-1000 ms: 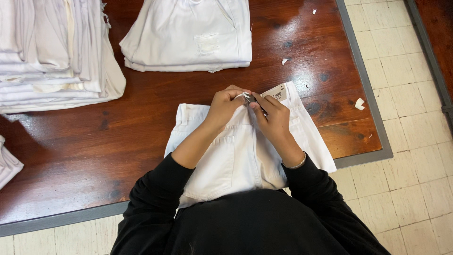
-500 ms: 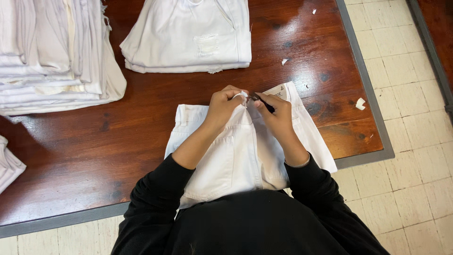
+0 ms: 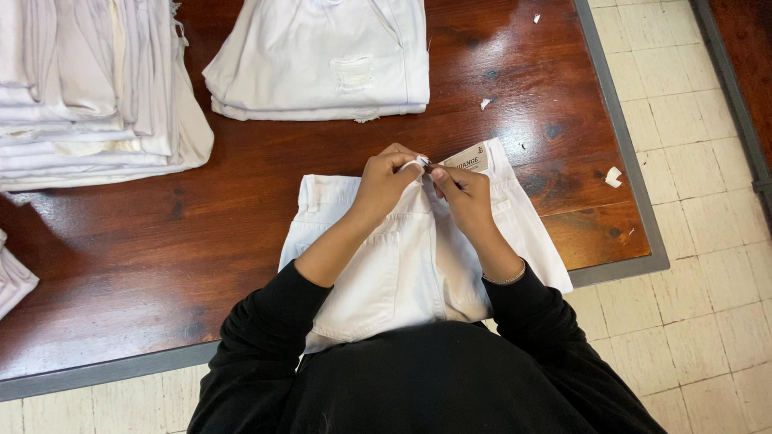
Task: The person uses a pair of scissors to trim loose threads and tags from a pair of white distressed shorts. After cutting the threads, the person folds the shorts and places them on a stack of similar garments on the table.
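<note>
Both hands, left hand (image 3: 386, 178) & right hand (image 3: 465, 193), pinched shut on soft, light white pants (image 3: 418, 257) waistband atop tabletop (image 3: 161, 257); best gripped there.

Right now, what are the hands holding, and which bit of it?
Both hands, left hand and right hand, pinch the white trousers at the waistband's middle. The right hand also holds something small; I cannot tell what.

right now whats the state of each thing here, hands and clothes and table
left hand: pinching the waistband
right hand: gripping a small dark tool
white trousers: flat, back up, hanging off the table edge
folded garment: folded, lying apart
stack of white garments: piled
table: scuffed, scraps scattered
</note>
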